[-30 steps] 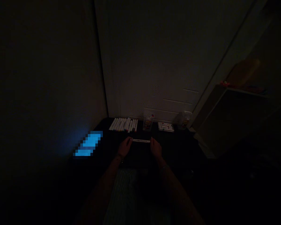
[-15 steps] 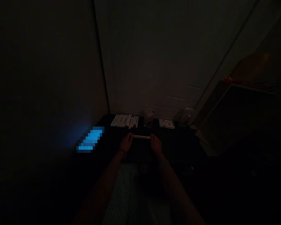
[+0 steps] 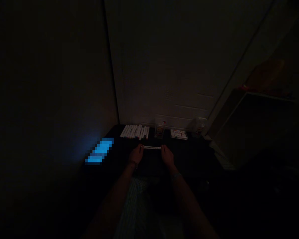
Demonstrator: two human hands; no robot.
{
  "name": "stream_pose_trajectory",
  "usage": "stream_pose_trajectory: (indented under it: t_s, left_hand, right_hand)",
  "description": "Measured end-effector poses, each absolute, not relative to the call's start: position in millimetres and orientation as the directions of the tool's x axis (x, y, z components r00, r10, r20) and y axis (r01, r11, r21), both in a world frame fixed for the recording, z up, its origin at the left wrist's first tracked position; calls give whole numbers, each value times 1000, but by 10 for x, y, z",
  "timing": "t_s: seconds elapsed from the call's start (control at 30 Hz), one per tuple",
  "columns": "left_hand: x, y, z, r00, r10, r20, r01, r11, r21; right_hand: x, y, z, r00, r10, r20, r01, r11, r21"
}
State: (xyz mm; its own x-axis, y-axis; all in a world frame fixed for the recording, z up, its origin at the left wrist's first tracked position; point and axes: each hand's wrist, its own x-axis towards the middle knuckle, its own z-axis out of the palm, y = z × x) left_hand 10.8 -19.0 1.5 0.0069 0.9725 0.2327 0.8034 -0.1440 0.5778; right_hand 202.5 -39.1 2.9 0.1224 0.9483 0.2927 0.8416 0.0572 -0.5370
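A white marker (image 3: 152,147) is stretched level between my two hands, above the dark table. My left hand (image 3: 136,154) is closed on its left end, and my right hand (image 3: 167,155) grips the right end. Beyond them lies a row of white markers (image 3: 134,131), side by side, some with coloured ends. A clear plastic case (image 3: 159,129) stands behind the held marker. To its right a flat pack of white markers (image 3: 178,134) rests on the table. The light is very dim, so the fingertips show poorly.
A second clear container (image 3: 199,127) stands at the back right by the wall (image 3: 149,76). At the left, a glowing blue pixelated screen (image 3: 99,151) lies on the dark table (image 3: 191,156). A pale cabinet or box (image 3: 226,122) stands on the right.
The whole view has shifted slightly, so everything sits a little lower and to the right. Both hands keep the same hold on the marker.
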Motion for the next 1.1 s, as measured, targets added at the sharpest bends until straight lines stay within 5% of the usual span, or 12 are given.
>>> stream_pose_trajectory:
  t_s: [1.1]
  left_hand:
    - [111, -229, 62, 25, 970, 243, 774, -172, 609]
  right_hand:
    - [2019, -399, 51, 134, 952, 277, 857, 29, -514]
